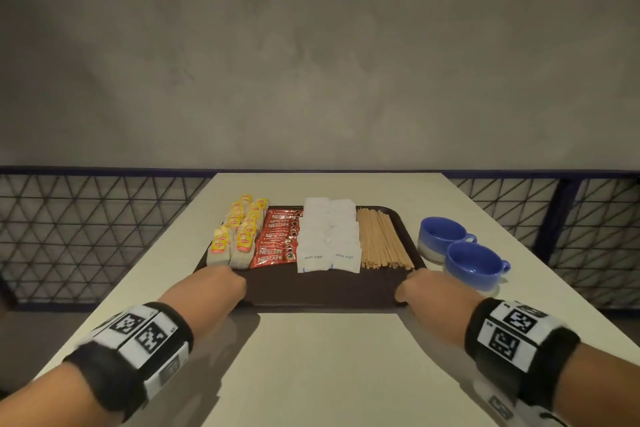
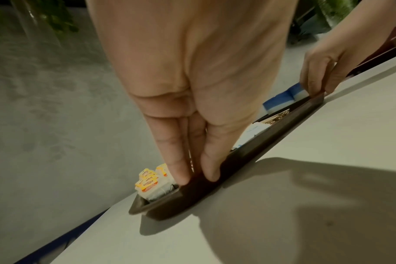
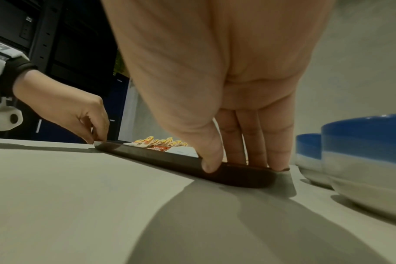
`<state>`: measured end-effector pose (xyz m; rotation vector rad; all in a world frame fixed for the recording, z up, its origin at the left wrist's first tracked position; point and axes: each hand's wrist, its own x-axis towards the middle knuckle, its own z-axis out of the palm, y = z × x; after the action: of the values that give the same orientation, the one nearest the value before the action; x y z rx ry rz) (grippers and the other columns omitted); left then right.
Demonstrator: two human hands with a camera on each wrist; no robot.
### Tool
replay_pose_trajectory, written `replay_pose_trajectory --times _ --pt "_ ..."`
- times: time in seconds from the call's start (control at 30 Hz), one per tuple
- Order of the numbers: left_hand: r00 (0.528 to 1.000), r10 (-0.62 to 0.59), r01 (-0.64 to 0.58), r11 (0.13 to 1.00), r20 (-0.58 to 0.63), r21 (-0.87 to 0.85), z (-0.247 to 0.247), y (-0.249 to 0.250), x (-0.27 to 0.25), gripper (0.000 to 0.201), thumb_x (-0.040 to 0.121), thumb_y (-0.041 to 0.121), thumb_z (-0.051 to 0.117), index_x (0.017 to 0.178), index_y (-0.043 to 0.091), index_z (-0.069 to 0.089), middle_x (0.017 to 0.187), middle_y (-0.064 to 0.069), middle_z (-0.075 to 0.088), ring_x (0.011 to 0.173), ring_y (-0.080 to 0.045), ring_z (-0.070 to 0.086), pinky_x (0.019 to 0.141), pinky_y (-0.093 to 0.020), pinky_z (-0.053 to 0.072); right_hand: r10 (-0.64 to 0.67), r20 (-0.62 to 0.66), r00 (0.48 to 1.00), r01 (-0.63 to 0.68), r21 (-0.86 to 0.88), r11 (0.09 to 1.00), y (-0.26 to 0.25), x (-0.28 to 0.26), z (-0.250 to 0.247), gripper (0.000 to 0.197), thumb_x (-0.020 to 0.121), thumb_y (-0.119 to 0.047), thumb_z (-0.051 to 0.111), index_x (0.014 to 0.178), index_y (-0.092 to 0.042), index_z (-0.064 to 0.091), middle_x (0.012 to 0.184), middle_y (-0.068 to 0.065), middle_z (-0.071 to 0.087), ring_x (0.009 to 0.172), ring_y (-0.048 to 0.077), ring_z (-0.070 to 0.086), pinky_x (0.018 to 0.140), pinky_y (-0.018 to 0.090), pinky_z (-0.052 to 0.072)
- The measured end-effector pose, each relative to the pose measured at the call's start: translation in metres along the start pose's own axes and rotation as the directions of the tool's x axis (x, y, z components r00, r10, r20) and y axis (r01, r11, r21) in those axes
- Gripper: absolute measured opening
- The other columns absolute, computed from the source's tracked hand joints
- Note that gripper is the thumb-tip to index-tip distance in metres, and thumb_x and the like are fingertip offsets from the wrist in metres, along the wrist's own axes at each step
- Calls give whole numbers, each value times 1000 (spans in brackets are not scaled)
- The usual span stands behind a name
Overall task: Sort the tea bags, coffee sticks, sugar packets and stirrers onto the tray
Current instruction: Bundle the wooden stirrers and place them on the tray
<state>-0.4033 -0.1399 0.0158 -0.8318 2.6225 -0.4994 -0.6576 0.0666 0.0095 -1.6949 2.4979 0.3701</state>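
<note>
Beige tabletop (image 1: 329, 357) lies bare at 6 o'clock; left grip (image 1: 216, 282) and right grip (image 1: 427, 286) pinch the brown tray's (image 1: 322, 291) near rim, two blue cups (image 1: 464, 250) just beside at 3 o'clock.

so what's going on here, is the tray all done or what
A person grips the near edge of the brown tray, left hand at its left corner, right hand at its right. The sorting looks finished: tea bags, coffee sticks, sugar packets and stirrers lie in neat rows on it. Two blue cups stand on the table beside the tray.
</note>
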Motion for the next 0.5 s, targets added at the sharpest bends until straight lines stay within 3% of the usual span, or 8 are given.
replay_pose_trajectory --times 0.17,0.27,0.37,0.5 --pt "996 -82 83 995 23 -48 8 -30 27 31 98 9 54 127 10 64 125 -15 64 117 -36 64 94 -37 50 17 -30 999 -17 -7 1000 -8 38 -18 25 99 -17 52 118 -16 67 113 6 67 104 25 66 87 35 54" --pt "991 -132 134 986 23 -99 8 -51 53 32 98 7 54 128 9 66 124 -16 65 114 -36 65 96 -36 52 13 -57 998 -13 -3 1000 -16 69 -28 25 102 -17 51 121 -19 67 113 3 68 101 19 67 90 30 56" --pt "986 -165 167 979 24 -115 6 -72 81 31 98 8 55 126 10 68 124 -15 66 114 -34 65 96 -35 54 2 -43 999 -2 -4 1000 -18 105 -36 26 102 -17 51 123 -18 67 115 5 68 103 20 68 94 29 55" --pt "983 -175 181 969 48 -166 3 -95 127 34 98 12 58 131 13 68 130 -14 64 119 -35 63 101 -36 52 -26 -28 999 26 8 1000 -10 157 -48 25 101 -27 57 119 -18 71 115 3 70 103 18 67 91 25 55"
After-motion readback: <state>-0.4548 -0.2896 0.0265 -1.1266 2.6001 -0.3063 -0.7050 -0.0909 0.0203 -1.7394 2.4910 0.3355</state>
